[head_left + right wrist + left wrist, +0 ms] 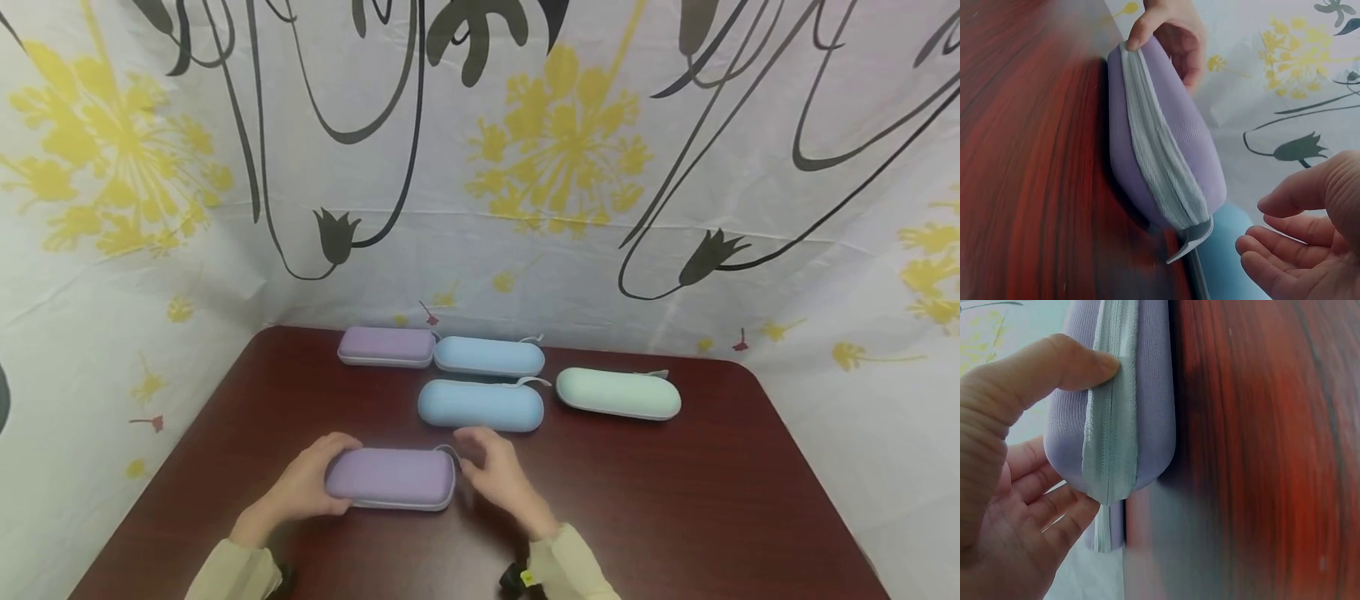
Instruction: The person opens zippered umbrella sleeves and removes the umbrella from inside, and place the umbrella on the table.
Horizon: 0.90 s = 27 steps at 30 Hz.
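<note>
A purple zippered case (pixel 392 478) lies on the dark wood table near its front. My left hand (pixel 309 477) grips its left end, thumb pressed on the pale zipper band (pixel 1112 419) and fingers round the far side. Just off the case's right end, by the grey loop strap (pixel 1194 239), is my right hand (pixel 497 471), fingers loosely bent and holding nothing. In the right wrist view a gap shows between those fingertips and the case. A blue case (pixel 481 406) sits right behind the right hand.
Farther back on the table (pixel 720 500) are another purple case (pixel 387 346), a second blue case (pixel 489 357) and a mint green case (pixel 618 393). A white cloth (pixel 420 275) with yellow and grey plant prints hangs behind the table and along both sides.
</note>
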Each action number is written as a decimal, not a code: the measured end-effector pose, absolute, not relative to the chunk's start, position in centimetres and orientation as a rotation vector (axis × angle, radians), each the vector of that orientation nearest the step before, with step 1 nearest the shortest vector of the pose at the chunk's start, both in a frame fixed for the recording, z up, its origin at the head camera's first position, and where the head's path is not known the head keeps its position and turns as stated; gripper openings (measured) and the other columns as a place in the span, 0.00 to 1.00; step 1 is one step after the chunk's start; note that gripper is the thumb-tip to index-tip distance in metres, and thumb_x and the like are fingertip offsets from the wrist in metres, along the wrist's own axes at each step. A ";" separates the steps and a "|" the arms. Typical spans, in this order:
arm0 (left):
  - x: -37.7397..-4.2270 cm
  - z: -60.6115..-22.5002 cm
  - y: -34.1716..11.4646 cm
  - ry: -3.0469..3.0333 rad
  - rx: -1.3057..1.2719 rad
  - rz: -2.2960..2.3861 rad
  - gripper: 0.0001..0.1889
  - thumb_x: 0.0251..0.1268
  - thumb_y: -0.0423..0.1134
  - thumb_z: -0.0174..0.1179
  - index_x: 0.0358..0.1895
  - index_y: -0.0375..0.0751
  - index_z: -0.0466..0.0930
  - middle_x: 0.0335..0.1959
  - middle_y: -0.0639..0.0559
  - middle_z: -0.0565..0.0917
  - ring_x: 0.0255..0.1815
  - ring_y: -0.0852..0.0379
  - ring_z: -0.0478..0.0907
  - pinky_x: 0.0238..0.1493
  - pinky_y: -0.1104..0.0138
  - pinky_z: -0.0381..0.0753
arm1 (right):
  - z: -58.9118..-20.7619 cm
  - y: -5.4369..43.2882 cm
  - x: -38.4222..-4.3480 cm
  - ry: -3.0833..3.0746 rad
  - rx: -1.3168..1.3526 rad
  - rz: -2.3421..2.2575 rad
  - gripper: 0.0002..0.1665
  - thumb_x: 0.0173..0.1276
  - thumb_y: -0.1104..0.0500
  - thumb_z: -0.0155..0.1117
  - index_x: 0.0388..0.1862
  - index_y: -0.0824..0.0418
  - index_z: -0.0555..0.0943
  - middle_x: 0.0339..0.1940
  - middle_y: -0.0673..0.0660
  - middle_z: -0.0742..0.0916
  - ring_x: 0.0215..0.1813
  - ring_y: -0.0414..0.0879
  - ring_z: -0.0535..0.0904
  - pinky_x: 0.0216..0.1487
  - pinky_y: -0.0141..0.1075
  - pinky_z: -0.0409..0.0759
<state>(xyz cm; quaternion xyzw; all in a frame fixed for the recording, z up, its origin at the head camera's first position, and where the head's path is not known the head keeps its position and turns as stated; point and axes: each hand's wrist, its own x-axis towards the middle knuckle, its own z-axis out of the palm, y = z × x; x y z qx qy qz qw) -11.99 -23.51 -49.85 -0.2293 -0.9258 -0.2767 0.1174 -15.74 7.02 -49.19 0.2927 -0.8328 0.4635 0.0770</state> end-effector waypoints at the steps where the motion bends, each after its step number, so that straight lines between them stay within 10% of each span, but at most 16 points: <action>1: -12.0 -49.9 -23.3 -2.708 -0.684 -0.811 0.37 0.20 0.36 0.77 0.48 0.39 0.76 0.47 0.52 0.78 0.46 0.53 0.74 0.44 0.58 0.76 | -49.3 7.3 -15.7 -2.502 0.879 1.384 0.22 0.51 0.73 0.64 0.48 0.67 0.79 0.44 0.60 0.83 0.48 0.51 0.80 0.50 0.42 0.77; 27: -13.6 -49.7 -15.5 -2.774 -0.904 -0.788 0.37 0.26 0.43 0.75 0.51 0.41 0.75 0.50 0.52 0.76 0.52 0.54 0.72 0.48 0.60 0.76 | -50.0 15.7 -14.7 -2.622 0.777 1.239 0.12 0.49 0.74 0.67 0.31 0.61 0.84 0.29 0.49 0.83 0.34 0.43 0.79 0.36 0.33 0.79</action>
